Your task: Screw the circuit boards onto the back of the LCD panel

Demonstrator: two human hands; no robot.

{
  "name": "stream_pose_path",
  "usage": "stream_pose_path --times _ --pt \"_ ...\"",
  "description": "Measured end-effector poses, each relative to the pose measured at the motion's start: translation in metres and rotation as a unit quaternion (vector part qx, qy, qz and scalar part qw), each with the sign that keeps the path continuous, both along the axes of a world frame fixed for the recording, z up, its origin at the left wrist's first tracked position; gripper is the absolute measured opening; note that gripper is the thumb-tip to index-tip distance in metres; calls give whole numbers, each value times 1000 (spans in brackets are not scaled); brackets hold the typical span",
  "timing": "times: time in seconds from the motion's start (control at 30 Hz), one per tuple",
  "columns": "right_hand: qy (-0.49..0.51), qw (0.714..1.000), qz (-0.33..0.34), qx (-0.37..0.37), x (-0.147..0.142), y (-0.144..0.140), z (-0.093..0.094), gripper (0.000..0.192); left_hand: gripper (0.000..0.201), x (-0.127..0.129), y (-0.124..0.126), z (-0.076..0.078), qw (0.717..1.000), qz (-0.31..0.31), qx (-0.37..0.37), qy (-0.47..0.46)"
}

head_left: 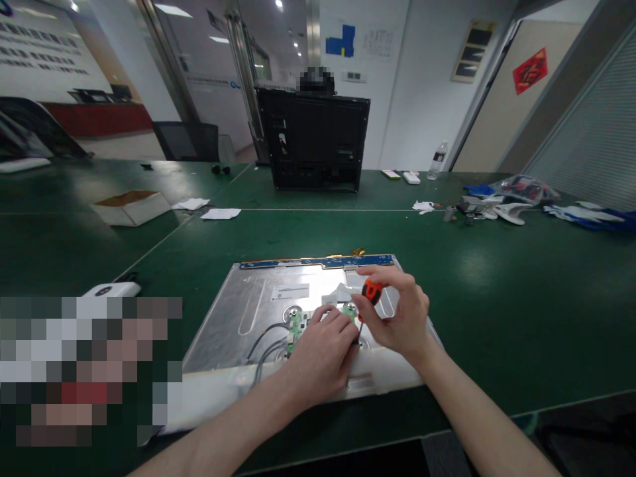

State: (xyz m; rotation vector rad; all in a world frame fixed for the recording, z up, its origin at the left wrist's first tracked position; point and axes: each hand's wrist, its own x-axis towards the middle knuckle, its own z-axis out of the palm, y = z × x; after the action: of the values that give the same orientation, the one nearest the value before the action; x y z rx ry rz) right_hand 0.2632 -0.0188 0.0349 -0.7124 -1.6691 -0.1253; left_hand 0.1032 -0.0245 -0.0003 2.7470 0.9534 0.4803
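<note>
In the head view, we observe the right hand grasping an orange-and-black-handled screwdriver, shaft downward. The left hand covers part of a green circuit board on a flat silver metal panel; its grip we cannot tell.

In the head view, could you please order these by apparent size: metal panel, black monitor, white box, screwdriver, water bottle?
1. Metal panel
2. Black monitor
3. White box
Screwdriver and water bottle look too alike to rank.

Panel back: smooth, shiny metal. Screwdriver handle: plastic. Tabletop: smooth, glossy.
</note>
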Motion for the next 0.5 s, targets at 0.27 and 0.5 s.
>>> stream_pose_path --times 0.27,0.5 --pt "-10 999 36 -20 2 -3 1 32 16 0 0 -1 1000 -1 4 -5" --pt "-12 1000 12 11 1 0 1 32 13 0 0 -2 1000 1 7 -10"
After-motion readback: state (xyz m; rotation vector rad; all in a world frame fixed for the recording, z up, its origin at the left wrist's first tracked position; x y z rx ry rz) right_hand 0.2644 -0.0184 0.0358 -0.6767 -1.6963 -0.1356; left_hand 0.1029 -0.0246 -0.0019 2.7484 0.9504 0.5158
